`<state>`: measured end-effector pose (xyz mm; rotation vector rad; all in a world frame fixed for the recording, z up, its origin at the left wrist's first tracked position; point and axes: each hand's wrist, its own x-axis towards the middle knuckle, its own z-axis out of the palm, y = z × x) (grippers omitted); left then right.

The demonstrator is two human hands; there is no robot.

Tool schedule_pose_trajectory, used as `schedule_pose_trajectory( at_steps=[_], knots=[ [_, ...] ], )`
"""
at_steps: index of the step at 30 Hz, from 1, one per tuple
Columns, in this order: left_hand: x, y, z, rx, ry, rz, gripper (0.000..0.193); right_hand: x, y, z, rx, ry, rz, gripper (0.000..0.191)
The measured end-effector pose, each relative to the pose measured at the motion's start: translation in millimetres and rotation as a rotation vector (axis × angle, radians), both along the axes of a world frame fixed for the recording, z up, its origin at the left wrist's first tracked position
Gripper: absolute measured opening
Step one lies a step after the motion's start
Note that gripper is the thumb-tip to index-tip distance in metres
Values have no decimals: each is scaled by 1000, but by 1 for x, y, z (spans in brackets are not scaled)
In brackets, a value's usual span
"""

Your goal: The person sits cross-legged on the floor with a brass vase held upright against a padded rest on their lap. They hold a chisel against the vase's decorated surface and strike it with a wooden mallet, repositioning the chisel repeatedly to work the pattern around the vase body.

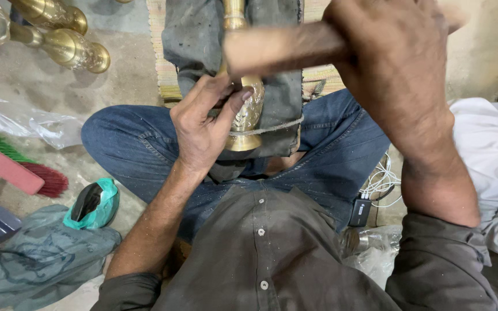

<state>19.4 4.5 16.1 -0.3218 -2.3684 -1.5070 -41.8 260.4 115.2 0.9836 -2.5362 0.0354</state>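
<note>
Nearest the camera, a grey-brown buttoned shirt [260, 253] is seen, with crossed legs in blue jeans [145, 144] beyond it.

Left hand [203, 124]: closed around the lower body of an engraved brass vase [248, 118], thumb pressed on the ornamented surface; something small and thin appears to be pinched at the fingertips, but what it is cannot be told. The vase is laid lengthwise over the lap on a dark grey cloth [197, 34], foot toward the body, neck pointing away, and a cord [272, 128] is passed across it near the foot.

Right hand [393, 63]: raised above the lap, the grip wrapped tightly round a wooden handle [278, 47], which is blurred and is held across the vase's neck.

On the floor at the left: a teal bag [96, 204], a grey-green cloth [41, 259], clear plastic sheet [30, 122], a broom with red and green bristles [24, 164]. At the right: a black charger with white cable [370, 198] and white fabric [491, 150].

Farthest, at the upper left: further brass vases [70, 46] lying on the concrete floor [128, 69], and a woven mat [165, 75] under the dark cloth.
</note>
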Motion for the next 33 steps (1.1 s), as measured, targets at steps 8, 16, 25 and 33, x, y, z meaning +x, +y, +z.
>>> schedule_pose_trajectory(
  at_steps=[8, 16, 25, 33],
  knots=[
    [0, 0, 1, 84, 3, -14, 32, 0, -2, 4, 55, -5, -24, 20],
    [0, -2, 7, 22, -2, -29, 30, -1, 4, -6, -38, -107, -28, 23],
    [-2, -1, 4, 104, -20, -45, 28, -3, 4, -8, -13, -92, -12, 22],
    [-6, -1, 8, 58, -22, -37, 31, -2, 0, -3, -166, -136, 24, 33]
  ],
)
